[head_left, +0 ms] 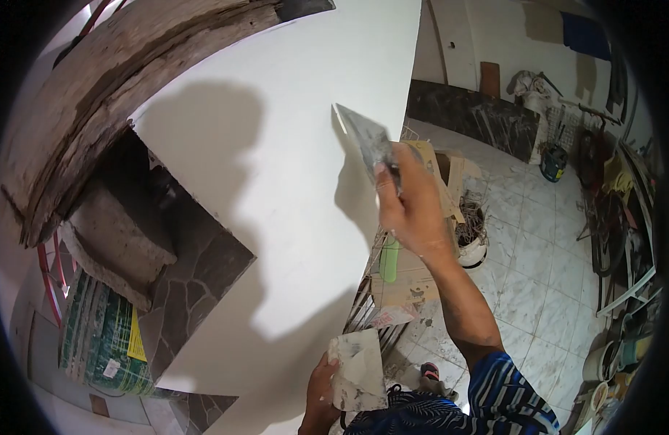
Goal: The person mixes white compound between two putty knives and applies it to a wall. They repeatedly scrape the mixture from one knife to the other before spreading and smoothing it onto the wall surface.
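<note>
My right hand (410,199) is closed round the handle of a wide putty knife (369,136), its metal blade tilted up at the right part of a smooth white wall (298,181). The blade's corner lies close to the surface and casts a shadow there. Low in front of my body, my left hand (320,391) grips a squarish plate (358,370) smeared with pale putty. Its handle, if there is one, is hidden.
A rough wooden beam (109,101) curves over the wall's upper left. Dark stone cladding (196,283) edges the lower left, near a green wrapped stack (106,341). Cardboard (407,283) and a bucket of wiry scraps (473,250) stand on the tiled floor (523,246). Clutter lines the right side.
</note>
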The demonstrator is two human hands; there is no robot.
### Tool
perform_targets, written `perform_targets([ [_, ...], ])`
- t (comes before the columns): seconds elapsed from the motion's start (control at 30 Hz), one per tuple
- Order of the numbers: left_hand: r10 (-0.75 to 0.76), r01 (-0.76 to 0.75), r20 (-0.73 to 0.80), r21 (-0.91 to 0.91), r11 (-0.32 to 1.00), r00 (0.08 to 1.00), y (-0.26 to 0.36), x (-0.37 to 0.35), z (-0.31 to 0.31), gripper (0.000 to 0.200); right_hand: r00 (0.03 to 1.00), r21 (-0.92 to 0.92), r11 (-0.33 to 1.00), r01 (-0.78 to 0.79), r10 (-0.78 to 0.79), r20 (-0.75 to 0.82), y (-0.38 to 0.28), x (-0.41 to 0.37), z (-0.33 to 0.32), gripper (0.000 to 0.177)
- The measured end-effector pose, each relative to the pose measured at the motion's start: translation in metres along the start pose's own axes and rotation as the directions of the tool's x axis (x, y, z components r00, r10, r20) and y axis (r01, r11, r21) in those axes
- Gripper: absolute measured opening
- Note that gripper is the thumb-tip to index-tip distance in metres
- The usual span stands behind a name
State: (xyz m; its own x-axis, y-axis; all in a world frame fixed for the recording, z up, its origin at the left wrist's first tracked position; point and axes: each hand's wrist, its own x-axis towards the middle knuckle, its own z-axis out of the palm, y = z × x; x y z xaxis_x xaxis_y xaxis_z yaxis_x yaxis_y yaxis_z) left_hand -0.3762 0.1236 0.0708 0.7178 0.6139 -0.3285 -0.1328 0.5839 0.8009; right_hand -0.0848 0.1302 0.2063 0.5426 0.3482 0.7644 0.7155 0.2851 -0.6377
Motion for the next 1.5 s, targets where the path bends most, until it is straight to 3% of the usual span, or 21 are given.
perform_targets([
  [0.07,0.020,-0.021,0.017,0.074,0.997,1.000,0.001,-0.001,0.001,0.040,0.973,0.061,0.972,-0.226,0.222,0.066,-0.009,0.002,-0.012,0.028],
  [0.17,0.064,-0.065,0.009,0.192,0.979,0.998,0.003,-0.002,0.006,0.039,0.979,0.244,0.950,-0.193,0.203,-0.017,-0.005,0.005,-0.009,0.027],
  [0.23,0.109,-0.111,0.024,0.304,0.946,0.994,0.000,0.000,0.003,0.038,0.976,0.256,0.943,-0.211,0.215,0.012,-0.005,0.005,-0.008,0.029],
  [0.3,0.123,-0.125,0.026,0.306,0.944,0.992,-0.001,0.001,0.002,0.036,0.975,0.262,0.941,-0.215,0.223,-0.001,-0.004,0.005,-0.005,0.029],
  [0.43,0.080,-0.076,-0.005,0.262,0.962,0.997,-0.002,0.002,0.004,0.035,0.984,0.195,0.967,-0.162,0.173,-0.040,-0.003,0.006,-0.001,0.029],
  [0.53,-0.021,0.020,-0.021,-0.077,0.997,1.000,0.002,0.001,0.008,0.036,0.987,0.148,0.977,-0.156,0.160,-0.015,-0.002,0.006,0.000,0.027],
  [0.73,0.042,-0.043,0.013,0.075,0.996,0.999,-0.007,0.004,-0.007,0.038,0.981,0.182,0.964,-0.193,0.192,0.023,-0.003,0.006,0.001,0.026],
  [0.83,-0.022,0.020,-0.022,-0.079,0.997,1.000,-0.006,0.005,-0.007,0.038,0.984,0.185,0.966,-0.178,0.178,0.020,-0.003,0.006,0.001,0.027],
  [1.13,-0.036,0.032,-0.047,-0.072,0.997,0.998,-0.002,0.003,-0.002,0.039,0.976,0.263,0.941,-0.215,0.197,0.093,-0.009,0.007,-0.007,0.030],
  [1.5,0.015,-0.014,0.053,-0.027,1.000,0.998,-0.001,0.002,-0.004,0.043,0.958,0.275,0.918,-0.285,0.263,0.113,-0.004,0.004,-0.017,0.026],
])
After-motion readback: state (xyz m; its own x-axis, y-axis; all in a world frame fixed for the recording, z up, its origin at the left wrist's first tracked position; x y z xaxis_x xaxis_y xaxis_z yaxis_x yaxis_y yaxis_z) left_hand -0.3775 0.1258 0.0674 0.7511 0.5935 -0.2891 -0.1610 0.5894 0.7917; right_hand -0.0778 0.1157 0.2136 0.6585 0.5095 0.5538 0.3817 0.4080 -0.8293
